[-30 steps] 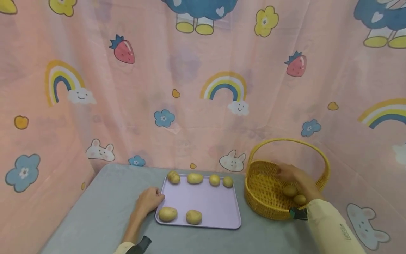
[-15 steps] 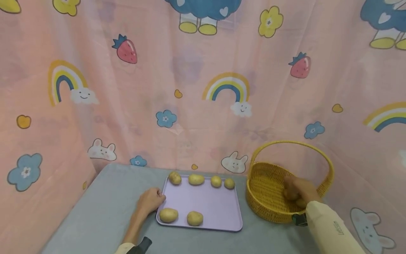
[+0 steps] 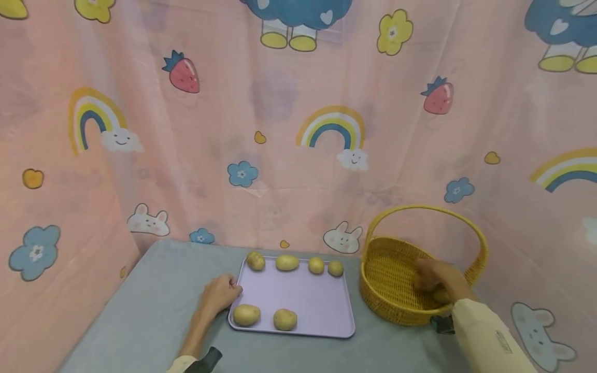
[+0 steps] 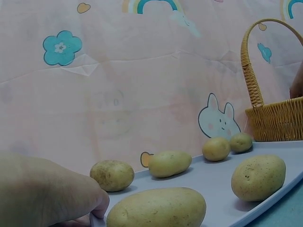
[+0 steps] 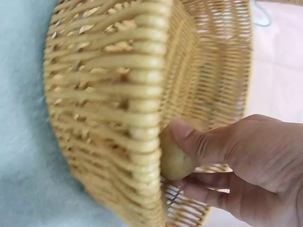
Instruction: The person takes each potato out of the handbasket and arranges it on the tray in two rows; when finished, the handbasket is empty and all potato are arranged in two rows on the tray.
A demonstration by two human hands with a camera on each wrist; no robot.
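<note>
My left hand point(image 3: 220, 294) pinches the left rim of a lilac tray point(image 3: 298, 292); in the left wrist view its thumb lies along the edge. Several potatoes sit on the tray: a row along the far side, including a long potato point(image 3: 287, 262), and two at the near side, a left one point(image 3: 246, 315) and a right one point(image 3: 285, 319). My right hand point(image 3: 440, 275) reaches into a yellow wicker basket point(image 3: 387, 269). There it grips a potato point(image 5: 174, 158) between thumb and fingers, against the basket's near inner wall. Another potato point(image 3: 440, 295) lies partly hidden beneath the wrist.
The basket's tall arched handle point(image 3: 422, 207) rises over my right forearm. A grey cloth point(image 3: 158, 295) covers the table. Behind it hangs a pink printed curtain point(image 3: 275, 207), close to the tray's far edge and the basket.
My right hand has moved from the basket's far side down to the potatoes at its near right, and now holds one. The left hand has stayed at the tray rim.
</note>
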